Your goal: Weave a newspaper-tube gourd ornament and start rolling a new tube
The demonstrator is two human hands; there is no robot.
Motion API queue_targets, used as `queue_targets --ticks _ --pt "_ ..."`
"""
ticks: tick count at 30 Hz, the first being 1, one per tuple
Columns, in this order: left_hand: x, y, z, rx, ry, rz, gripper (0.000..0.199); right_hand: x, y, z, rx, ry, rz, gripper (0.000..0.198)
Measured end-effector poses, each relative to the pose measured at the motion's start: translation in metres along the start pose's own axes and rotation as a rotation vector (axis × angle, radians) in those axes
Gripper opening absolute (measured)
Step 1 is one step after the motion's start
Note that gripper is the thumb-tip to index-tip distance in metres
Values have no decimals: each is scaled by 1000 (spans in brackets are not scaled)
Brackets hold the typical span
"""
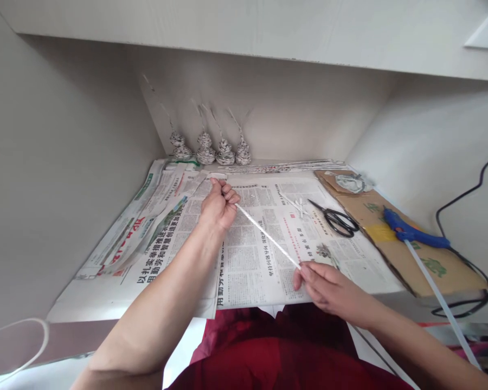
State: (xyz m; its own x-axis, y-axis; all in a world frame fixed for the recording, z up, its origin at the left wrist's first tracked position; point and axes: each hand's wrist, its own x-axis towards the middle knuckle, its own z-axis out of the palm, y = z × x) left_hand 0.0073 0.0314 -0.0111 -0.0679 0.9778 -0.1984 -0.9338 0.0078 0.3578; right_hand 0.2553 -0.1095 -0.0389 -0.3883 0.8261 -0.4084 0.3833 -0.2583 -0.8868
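Observation:
A thin white rolled-paper stick (268,236) runs slantwise between my two hands above the newspaper (248,271). My left hand (220,205) is closed round its upper end, and a strip of paper (199,184) shows just beyond that fist. The lower end sits pinched between the thumb and fingers of my right hand (323,284). Black-handled scissors (335,219) lie on the newspaper to the right, beside a few short white paper pieces (296,206).
Several woven paper gourds (205,149) stand along the back wall, near a bundle of long paper sticks (284,167). Newspaper strips (146,216) lie left. On cardboard (382,244) at right rest a blue glue gun (415,230), its glue stick jutting forward, and a clear tape roll (352,183).

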Motion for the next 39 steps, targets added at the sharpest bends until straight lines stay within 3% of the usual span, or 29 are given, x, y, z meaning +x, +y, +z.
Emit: queue_targets --ticks 3,6,8,13,15,17,21,23,25,27,29,32,35,39 --pt "-3 1 3 -17 -22 -50 37 -1 7 0 521 -349 178 39" --pt "-5 2 4 -24 -36 -79 37 -3 10 6 611 -445 215 42" --pt "-5 2 4 -22 -24 -62 38 -6 7 9 416 -342 192 45" --pt "1 4 1 -22 32 40 38 -14 0 -1 -598 301 -131 30" --pt "2 4 1 -14 47 55 38 -15 1 -7 -770 404 -162 29" --pt "1 4 2 -7 50 41 37 -17 3 -8 -640 294 -130 33" --pt "-3 4 4 -26 22 -10 38 -19 8 -5 113 -131 82 43" --pt "-5 4 5 -38 14 -25 37 -19 11 -3 436 -267 159 42" --pt "-5 4 5 -45 7 -35 37 -18 13 -4 631 -355 183 41" --pt "-3 5 4 -48 0 -36 37 -18 14 -5 685 -403 200 42" --pt "-2 6 4 -47 3 -20 37 -17 9 -8 580 -368 198 47" --pt "-1 4 3 -34 19 -4 37 -11 -9 -13 250 -182 117 56" --pt "-3 -1 2 1 18 -31 37 8 -31 -12 -88 -9 -56 42" --pt "-5 -9 -2 34 -7 -48 38 51 -51 4 -171 -10 -121 35"
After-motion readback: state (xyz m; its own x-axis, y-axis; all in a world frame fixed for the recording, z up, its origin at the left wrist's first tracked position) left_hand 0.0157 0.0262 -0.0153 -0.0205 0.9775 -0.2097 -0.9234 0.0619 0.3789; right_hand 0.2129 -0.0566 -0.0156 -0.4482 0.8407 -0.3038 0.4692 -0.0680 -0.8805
